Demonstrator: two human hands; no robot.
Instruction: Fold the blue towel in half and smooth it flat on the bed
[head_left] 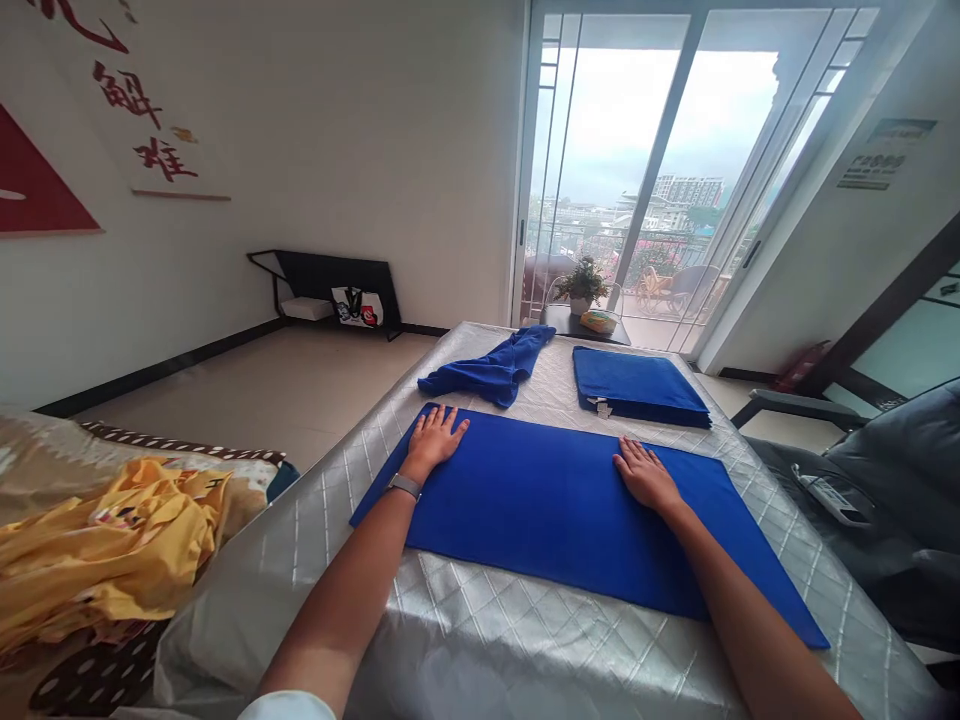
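Note:
A blue towel [547,505] lies spread flat across a table with a quilted silver cover [525,640]. My left hand [435,438] rests palm down on the towel's far left corner, fingers stretched out; a watch sits on that wrist. Flat on the towel's far edge to the right is my right hand [645,475], fingers out as well. Neither hand holds anything. Behind the spread towel, a crumpled blue towel [491,368] lies at the left and a neatly folded blue towel stack [637,385] at the right.
Yellow cloth [105,545] lies heaped on a patterned surface at the left. A dark chair with a remote [832,497] stands at the right. Beyond the table are a small side table with a potted plant [581,285], glass balcony doors, and a black rack [330,280] by the wall.

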